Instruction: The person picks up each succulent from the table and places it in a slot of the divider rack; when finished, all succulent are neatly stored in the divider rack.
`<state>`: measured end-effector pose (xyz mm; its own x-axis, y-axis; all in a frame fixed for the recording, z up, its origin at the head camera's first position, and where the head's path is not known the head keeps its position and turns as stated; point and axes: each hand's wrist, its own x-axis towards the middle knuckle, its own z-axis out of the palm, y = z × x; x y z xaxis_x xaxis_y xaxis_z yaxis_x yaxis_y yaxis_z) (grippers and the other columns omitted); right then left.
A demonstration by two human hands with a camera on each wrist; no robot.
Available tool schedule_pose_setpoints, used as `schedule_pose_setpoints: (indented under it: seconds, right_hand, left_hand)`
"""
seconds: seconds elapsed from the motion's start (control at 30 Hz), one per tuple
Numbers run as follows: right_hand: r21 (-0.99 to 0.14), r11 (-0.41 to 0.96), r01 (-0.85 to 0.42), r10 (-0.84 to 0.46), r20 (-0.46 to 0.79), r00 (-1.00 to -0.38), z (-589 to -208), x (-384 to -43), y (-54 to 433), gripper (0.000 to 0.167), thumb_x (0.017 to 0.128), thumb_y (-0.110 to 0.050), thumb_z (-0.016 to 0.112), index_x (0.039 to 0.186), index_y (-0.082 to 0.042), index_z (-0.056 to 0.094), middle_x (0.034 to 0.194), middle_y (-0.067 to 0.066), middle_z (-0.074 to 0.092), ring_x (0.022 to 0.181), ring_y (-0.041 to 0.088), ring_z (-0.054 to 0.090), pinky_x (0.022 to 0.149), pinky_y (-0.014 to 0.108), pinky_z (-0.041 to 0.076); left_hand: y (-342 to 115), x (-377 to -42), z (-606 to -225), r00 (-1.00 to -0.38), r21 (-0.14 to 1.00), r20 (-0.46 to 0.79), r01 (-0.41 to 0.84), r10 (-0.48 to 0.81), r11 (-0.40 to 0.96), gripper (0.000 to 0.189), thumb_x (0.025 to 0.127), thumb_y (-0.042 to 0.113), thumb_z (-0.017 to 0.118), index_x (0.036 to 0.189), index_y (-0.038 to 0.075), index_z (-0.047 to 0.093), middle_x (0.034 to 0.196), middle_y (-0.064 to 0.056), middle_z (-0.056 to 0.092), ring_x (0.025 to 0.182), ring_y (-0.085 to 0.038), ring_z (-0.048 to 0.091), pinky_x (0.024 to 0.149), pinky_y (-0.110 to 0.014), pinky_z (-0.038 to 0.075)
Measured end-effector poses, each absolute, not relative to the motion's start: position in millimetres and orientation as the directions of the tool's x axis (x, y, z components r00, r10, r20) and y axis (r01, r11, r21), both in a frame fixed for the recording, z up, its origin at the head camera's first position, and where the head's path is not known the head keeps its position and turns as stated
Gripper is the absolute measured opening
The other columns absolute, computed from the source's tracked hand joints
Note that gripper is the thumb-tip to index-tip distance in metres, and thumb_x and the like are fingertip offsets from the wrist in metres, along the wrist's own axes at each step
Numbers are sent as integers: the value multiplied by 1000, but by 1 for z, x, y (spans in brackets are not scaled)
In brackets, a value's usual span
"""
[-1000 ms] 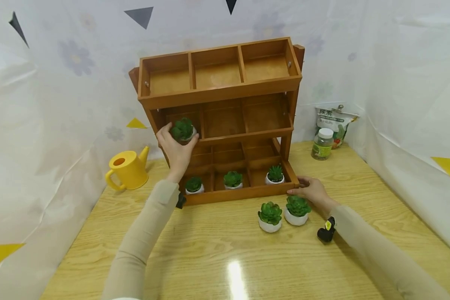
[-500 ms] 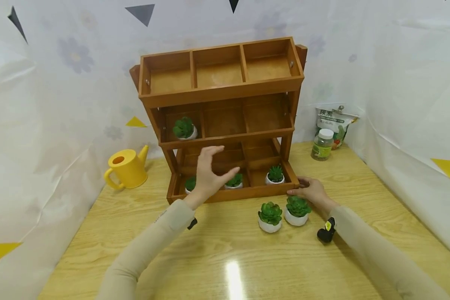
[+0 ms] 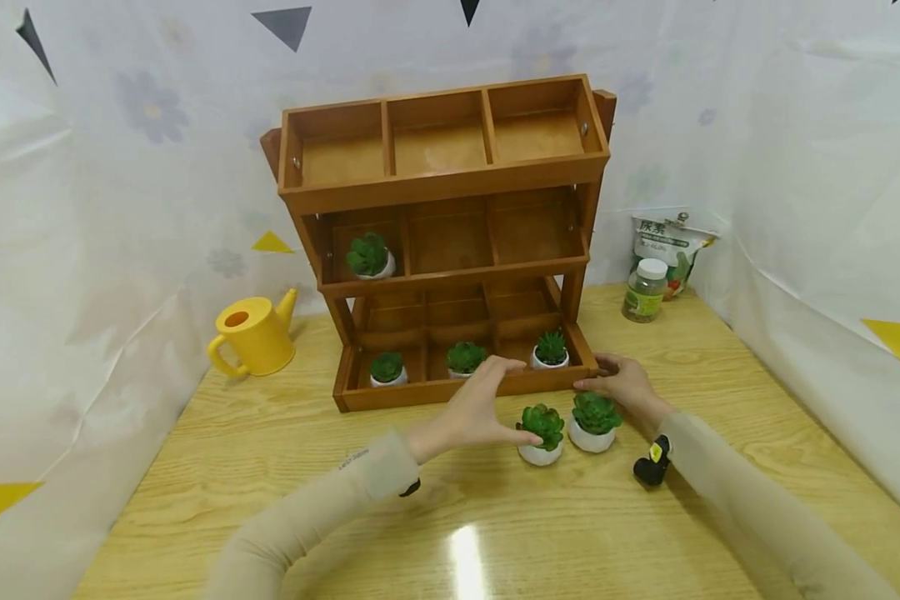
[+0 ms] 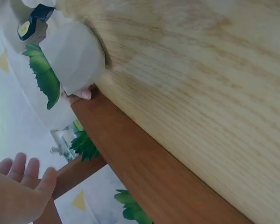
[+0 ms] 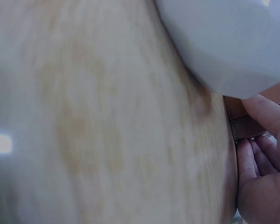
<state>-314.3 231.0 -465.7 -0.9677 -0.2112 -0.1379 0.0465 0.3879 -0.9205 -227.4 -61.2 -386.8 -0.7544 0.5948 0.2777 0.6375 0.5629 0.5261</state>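
Note:
My left hand point(image 3: 468, 412) reaches over the table with thumb and fingers spread, its thumb overlapping the edge of a potted succulent point(image 3: 543, 423) in a white pot. Nothing lies between its fingers in the left wrist view point(image 4: 20, 191). Just right of that plant stands a second potted succulent point(image 3: 594, 417). My right hand point(image 3: 632, 388) grips the lower right front corner of a brown three-tier wooden shelf point(image 3: 450, 390), thumb in front and fingers around the side. A succulent point(image 3: 369, 254) sits in the middle tier's left compartment.
Along the bottom tier stand three small succulents, at left point(image 3: 387, 367), middle point(image 3: 465, 357) and right point(image 3: 551, 348). A yellow watering can point(image 3: 258, 337) is left of the shelf. At the right rear are a white-capped jar point(image 3: 644, 292) and a clipped bag point(image 3: 675, 242).
My left hand has let go of the succulent in the middle tier's left compartment and moved down and right to the plants on the table. My right hand has stayed at the shelf corner.

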Motion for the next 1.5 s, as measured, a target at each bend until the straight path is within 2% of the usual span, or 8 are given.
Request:
schedule_pose_setpoints:
  seconds: [0.2, 0.3, 0.4, 0.6, 0.87, 1.5]
  right_hand:
    - [-909, 417, 22, -211, -120, -970, -464, -314, 232, 90, 83, -32, 75, 148, 6, 26, 141, 32, 42, 125, 42, 49, 88, 33, 54]
    - [-911, 412, 25, -210, -121, -970, -465, -314, 231, 90, 83, -33, 75, 148, 5, 27, 141, 31, 42, 124, 41, 50, 88, 33, 54]
    - [-915, 404, 27, -205, -119, -971, -465, -313, 230, 89, 83, -32, 76, 148, 5, 28, 140, 31, 44, 122, 40, 52, 87, 31, 54]
    - [-919, 395, 19, -208, -110, -972, -464, -311, 229, 87, 84, -30, 75, 147, 6, 28, 139, 32, 45, 121, 39, 53, 84, 27, 54]
    - [-914, 405, 31, -195, -119, -973, -464, -311, 229, 88, 83, -31, 76, 147, 6, 28, 140, 32, 43, 124, 41, 50, 87, 31, 53]
    - [-903, 429, 30, -189, -122, -974, -465, -312, 230, 88, 82, -35, 76, 147, 3, 30, 140, 29, 45, 124, 40, 51, 89, 34, 53]
  left_hand:
    - [-51, -227, -397, -760, 541, 92, 580, 643, 609, 99, 69, 46, 84, 145, 7, 33, 141, -7, 38, 129, -24, 43, 106, -37, 41]
    - [-48, -227, -404, -744, 543, 41, 577, 667, 611, 100, 69, 44, 84, 145, 6, 31, 143, -6, 36, 132, -21, 40, 107, -35, 40]
    - [-44, -228, -409, -731, 535, 6, 579, 683, 615, 100, 69, 42, 85, 144, 6, 30, 143, -7, 38, 130, -20, 42, 106, -33, 41]
    - [-40, -233, -413, -745, 531, -6, 563, 667, 634, 96, 68, 41, 86, 141, 5, 35, 137, -7, 46, 124, -19, 49, 102, -29, 44]
    - [-36, -238, -419, -762, 535, 2, 548, 647, 643, 73, 70, 34, 86, 129, 10, 48, 122, -2, 59, 110, -13, 58, 92, -22, 48]
    - [-34, -238, -421, -779, 509, -33, 526, 626, 681, 74, 72, 40, 84, 131, 10, 51, 123, -3, 58, 111, -13, 56, 96, -26, 46]
